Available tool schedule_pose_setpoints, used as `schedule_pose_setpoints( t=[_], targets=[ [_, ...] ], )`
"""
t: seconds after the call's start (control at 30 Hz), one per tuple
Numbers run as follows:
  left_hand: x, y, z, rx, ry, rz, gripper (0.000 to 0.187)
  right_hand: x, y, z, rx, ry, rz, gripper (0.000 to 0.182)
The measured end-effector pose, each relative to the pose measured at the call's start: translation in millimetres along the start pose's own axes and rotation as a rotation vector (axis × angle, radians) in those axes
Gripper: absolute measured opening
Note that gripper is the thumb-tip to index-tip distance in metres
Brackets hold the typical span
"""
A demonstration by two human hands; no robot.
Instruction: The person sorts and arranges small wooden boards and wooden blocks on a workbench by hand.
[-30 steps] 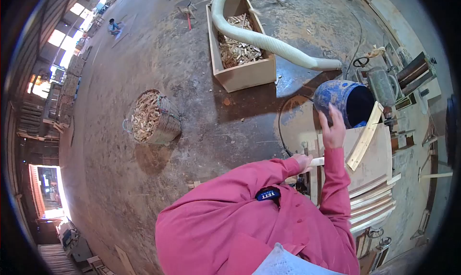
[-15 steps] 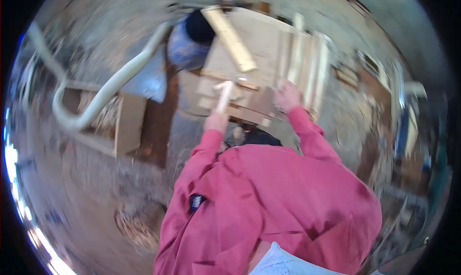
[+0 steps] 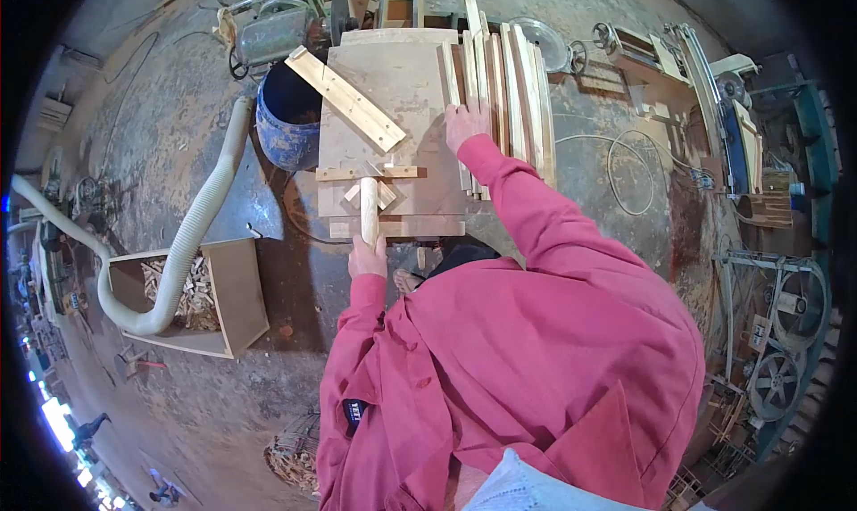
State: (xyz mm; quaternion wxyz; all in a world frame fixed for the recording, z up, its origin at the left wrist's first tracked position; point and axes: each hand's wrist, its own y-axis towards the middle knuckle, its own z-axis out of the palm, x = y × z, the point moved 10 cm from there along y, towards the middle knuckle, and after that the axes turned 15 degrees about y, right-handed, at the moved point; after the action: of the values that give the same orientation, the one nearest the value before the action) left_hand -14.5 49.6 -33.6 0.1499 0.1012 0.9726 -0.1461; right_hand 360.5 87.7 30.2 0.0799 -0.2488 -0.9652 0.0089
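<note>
My left hand (image 3: 367, 259) is closed round the near end of a pale, rounded wooden handle (image 3: 370, 200). The far end of this handle reaches a crosswise wooden strip with holes (image 3: 335, 174); what is fixed there is too small to tell. Small wooden pieces (image 3: 386, 195) lie around the handle on the worktable (image 3: 384, 58). On the table's right side my right hand (image 3: 467, 127) has its fingers curled over a wooden strip (image 3: 452, 78), at the left of a row of long wooden strips (image 3: 518, 96). The fingertips are partly hidden.
A longer drilled board (image 3: 348, 100) lies slantwise on the table. Left of it stands a blue barrel (image 3: 290, 136). A ribbed hose (image 3: 201, 207) runs into a wooden box (image 3: 245, 288) holding offcuts. Machines, including a green motor (image 3: 278, 40), stand behind.
My view has steadied and shifted, so the table appears further left. My left hand keeps hold of the wooden handle. My right hand stays at the strips, now further along them.
</note>
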Motion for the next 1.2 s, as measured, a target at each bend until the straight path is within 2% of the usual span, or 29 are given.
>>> schedule_pose_setpoints(
  t=[0.13, 0.2, 0.27, 0.4, 0.47, 0.67, 1.0, 1.2],
  targets=[
    [-0.2, 0.8, -0.9, 0.016, -0.008, -0.030, 0.047, 23.9, 1.6, 1.7, -0.120, 0.252, -0.053, 0.041],
    [1.4, 1.4, 0.3, 0.028, 0.003, -0.048, 0.047, 39.2, 12.5, 26.8, -0.169, 0.388, -0.074, 0.039],
    [1.3, 1.8, 0.6, 0.041, 0.009, -0.039, 0.046, 62.0, 28.3, 41.5, -0.244, 0.806, -0.246, 0.038],
    [-1.4, 0.1, -5.4, 0.038, 0.020, -0.052, 0.045, 83.5, 51.5, 31.6, -0.181, 0.662, -0.168, 0.028],
    [4.1, 2.4, 0.8, 0.051, 0.042, -0.057, 0.045, 91.7, 69.5, 45.9, -0.031, 0.549, -0.154, 0.027],
    [6.4, 3.1, 6.0, 0.116, 0.063, -0.091, 0.046, 110.7, 101.5, 58.1, -0.065, 0.712, -0.227, 0.024],
    [-4.2, 19.5, 9.8, 0.146, 0.082, -0.155, 0.046, 120.2, 124.9, 59.9, -0.078, 0.760, -0.265, 0.025],
    [-7.6, 21.9, 5.1, 0.136, 0.079, -0.165, 0.043, 117.5, 140.0, 84.1, -0.085, 0.676, -0.298, 0.028]
  ],
)
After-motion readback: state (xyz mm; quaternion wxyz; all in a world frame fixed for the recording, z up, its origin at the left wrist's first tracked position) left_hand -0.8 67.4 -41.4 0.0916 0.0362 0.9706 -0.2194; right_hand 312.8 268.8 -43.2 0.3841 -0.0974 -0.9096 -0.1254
